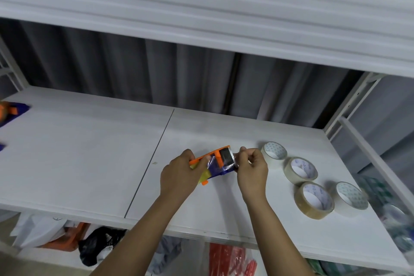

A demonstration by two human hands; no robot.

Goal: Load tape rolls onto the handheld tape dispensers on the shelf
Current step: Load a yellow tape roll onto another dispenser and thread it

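At the far left edge of the white shelf (89, 152) lies a blurred orange and dark blue object (11, 111), only partly in view. Near the middle, just right of the seam between the shelf boards, the left hand (179, 175) grips the orange tape dispenser (212, 163), its fingers curled round the near end, where clear wrapping shows. The dispenser is held just above the shelf, tilted up toward the right. At its far end the right hand (252, 168) pinches something small at the dark blade end; what is pinched is too small to tell. Right of the hands four tape rolls lie flat on the shelf: a white roll (273, 154), a cream roll (300, 170), a brown roll (314, 199) and another white roll (351, 198) nearest the shelf's right edge.
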